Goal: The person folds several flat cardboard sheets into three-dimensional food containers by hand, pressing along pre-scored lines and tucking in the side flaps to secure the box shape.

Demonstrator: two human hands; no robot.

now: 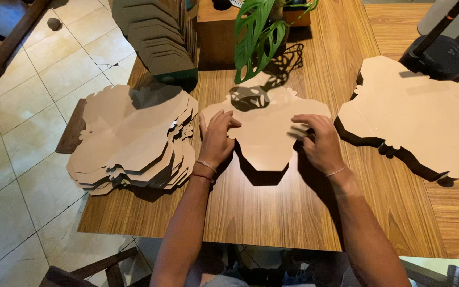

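Left hand (218, 139) fingers (220, 120) spread and pressed flat on the left edge of a single brown die-cut cardboard blank (265, 133); right hand (320, 142) fingers (308, 123) curled together and pinching at the blank's right edge, probably one side pinned so the other can be lifted or folded. The blank lies flat mid-table on the wooden table (272, 212), straight in front of the person, its lower tip pointing at them. A fanned stack of like blanks (131, 141) lies just left and a squarer, tidier stack (410, 114) lies well right, each within easy reach; plant leaves (256, 32) shade the blank's far edge
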